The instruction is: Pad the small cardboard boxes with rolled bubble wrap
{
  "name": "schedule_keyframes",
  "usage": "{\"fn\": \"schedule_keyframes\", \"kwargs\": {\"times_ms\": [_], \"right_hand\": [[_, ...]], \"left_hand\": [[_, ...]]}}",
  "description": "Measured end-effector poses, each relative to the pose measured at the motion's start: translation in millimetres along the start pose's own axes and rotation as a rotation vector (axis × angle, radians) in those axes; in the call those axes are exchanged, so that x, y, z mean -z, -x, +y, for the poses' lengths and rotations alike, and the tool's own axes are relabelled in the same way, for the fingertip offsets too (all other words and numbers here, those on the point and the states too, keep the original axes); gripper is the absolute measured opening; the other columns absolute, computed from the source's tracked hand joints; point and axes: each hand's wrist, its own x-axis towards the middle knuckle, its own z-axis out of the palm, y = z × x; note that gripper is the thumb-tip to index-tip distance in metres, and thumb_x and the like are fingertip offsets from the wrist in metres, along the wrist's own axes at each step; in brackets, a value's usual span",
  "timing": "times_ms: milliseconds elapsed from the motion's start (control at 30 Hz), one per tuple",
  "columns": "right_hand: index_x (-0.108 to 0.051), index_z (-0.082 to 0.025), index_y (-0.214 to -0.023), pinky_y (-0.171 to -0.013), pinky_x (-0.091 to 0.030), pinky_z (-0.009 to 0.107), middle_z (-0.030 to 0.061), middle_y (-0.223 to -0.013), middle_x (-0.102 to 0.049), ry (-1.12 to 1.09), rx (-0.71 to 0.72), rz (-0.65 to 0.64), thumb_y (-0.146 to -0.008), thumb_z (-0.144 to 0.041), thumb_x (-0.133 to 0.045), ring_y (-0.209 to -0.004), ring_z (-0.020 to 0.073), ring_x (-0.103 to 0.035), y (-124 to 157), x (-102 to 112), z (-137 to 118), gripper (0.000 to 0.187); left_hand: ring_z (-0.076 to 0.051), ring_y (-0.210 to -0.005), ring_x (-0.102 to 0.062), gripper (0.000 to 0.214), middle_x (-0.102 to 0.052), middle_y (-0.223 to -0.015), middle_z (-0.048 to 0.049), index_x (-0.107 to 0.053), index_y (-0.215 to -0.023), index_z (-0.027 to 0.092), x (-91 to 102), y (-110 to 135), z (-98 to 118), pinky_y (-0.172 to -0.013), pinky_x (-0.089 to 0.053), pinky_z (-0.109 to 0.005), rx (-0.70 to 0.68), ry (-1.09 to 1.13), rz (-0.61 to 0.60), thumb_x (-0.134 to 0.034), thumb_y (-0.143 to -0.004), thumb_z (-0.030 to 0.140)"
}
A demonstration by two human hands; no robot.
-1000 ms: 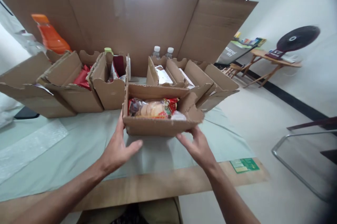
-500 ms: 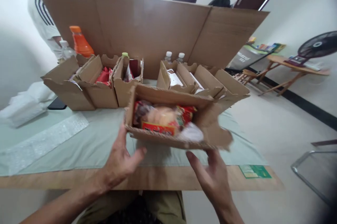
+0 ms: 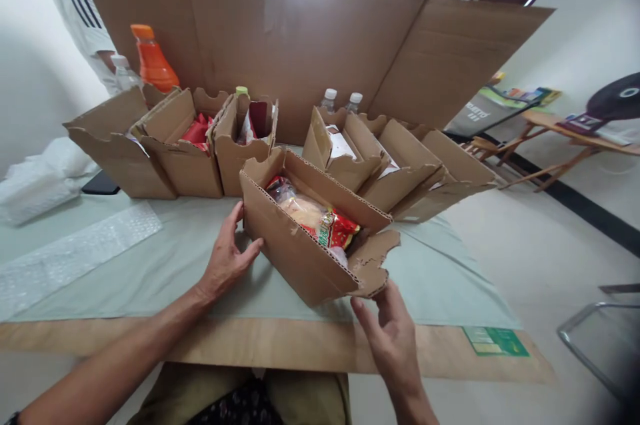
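A cardboard box without a lid stands at an angle in front of me, its near right corner turned toward me. Inside lie red printed snack packets and a clear-wrapped, pale round food. My left hand holds the box at its left end, the thumb along the near wall and the fingers partly hidden behind the corner. At the low, ragged right end, my right hand grips with thumb and bent fingers. Whether the base rests fully on the cloth I cannot tell.
Several open cardboard boxes stand in a row behind. An orange bottle and clear bottles are farther back, before a tall cardboard panel. Bubble wrap and a dark phone lie left, a green card right.
The box has come down and turned, its right end swinging toward me. Both hands have stayed at its ends, and the view has shifted slightly.
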Motion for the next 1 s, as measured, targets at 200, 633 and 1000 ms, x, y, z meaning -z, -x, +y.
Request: {"fn": "schedule_keyframes", "kwargs": {"times_ms": [200, 633, 1000], "right_hand": [[-0.068, -0.023, -0.117, -0.085, -0.060, 0.039, 0.0109, -0.115, -0.076, -0.242, -0.015, -0.245, -0.081, -0.063, -0.073, -0.105, 0.0302, -0.071, -55.3, -8.1, 2.3, 0.054], [-0.072, -0.026, -0.108, -0.082, -0.060, 0.035, 0.0080, -0.108, -0.078, -0.343, -0.085, -0.195, -0.080, -0.058, -0.080, -0.091, 0.0247, -0.074, -46.5, -24.9, 19.4, 0.043], [-0.069, -0.022, -0.099, -0.072, -0.063, 0.034, 0.0082, -0.098, -0.078, -0.145, -0.010, -0.186, -0.084, -0.053, -0.075, -0.078, 0.0222, -0.075, -63.0, -33.6, 9.0, 0.035]], "left_hand": [[-0.029, -0.122, -0.056, 0.075, -0.051, -0.136, -0.0149, -0.034, -0.158, 0.027, -12.7, 25.0, -3.4, -0.103, -0.052, -0.053, -0.121, -0.142, 0.078, -0.069, -0.092, 0.030], [-0.044, -0.157, -0.022, 0.106, -0.012, -0.172, -0.0199, -0.005, -0.167, 0.029, -36.0, 26.4, 22.1, -0.122, -0.031, -0.065, -0.386, -0.066, -0.294, -0.071, -0.087, 0.050], [-0.040, -0.158, -0.023, 0.105, -0.016, -0.173, -0.0164, -0.006, -0.167, 0.031, -36.4, 17.9, 20.8, -0.124, -0.033, -0.061, -0.368, -0.026, -0.266, -0.070, -0.085, 0.026]]}}
